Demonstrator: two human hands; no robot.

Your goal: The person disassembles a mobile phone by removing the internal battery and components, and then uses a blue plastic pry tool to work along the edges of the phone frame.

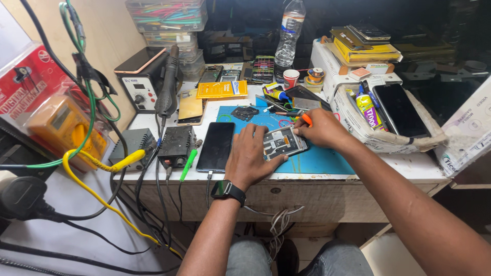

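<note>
Bare forearms, no sleeves. Left hand (249, 159), right hand (322, 129) ungloved, no rings seen. Black smartwatch (225, 190), dark strap, on left wrist. Blue-grey jeans (337, 260) at knees.

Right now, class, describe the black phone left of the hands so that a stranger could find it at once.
Start at the blue mat on the white workbench. At the mat's left edge, beside the left hand, lies the black phone. Unlike the opened phone under the hands, it is whole, with a dark, glossy screen up.
</note>
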